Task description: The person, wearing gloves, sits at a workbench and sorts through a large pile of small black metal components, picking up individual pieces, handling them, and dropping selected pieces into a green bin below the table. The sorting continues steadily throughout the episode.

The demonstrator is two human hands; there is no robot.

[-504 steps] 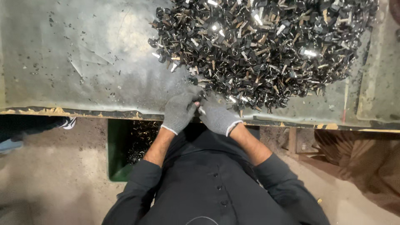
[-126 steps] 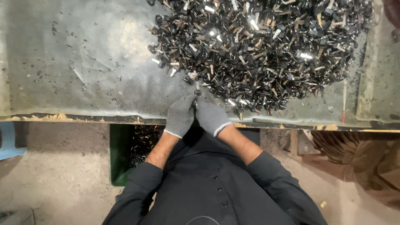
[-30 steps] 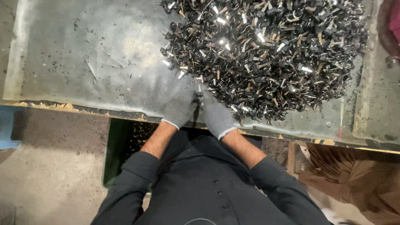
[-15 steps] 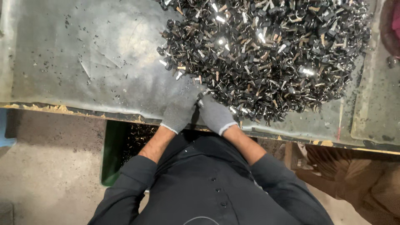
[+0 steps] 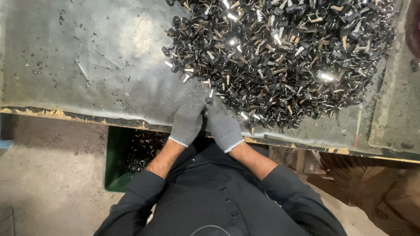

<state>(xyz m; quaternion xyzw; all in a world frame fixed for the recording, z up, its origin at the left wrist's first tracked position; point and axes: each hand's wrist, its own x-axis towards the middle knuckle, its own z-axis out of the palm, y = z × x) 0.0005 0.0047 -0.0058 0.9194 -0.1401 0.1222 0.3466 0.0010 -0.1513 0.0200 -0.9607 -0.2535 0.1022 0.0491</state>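
Observation:
Both of my hands wear grey knit gloves and meet at the near edge of a worn grey table. My left hand and my right hand pinch one small black-headed key between their fingertips. Just beyond them lies a big heap of keys, black plastic heads with metal blades and rings, covering the table's right half.
A green bin holding more dark keys stands on the floor below the table edge, left of my body. Wooden pieces lie under the table at the right. The concrete floor shows at the left.
The view has shifted slightly; my hands stay together at the heap's near edge, still working a single key between the fingertips.

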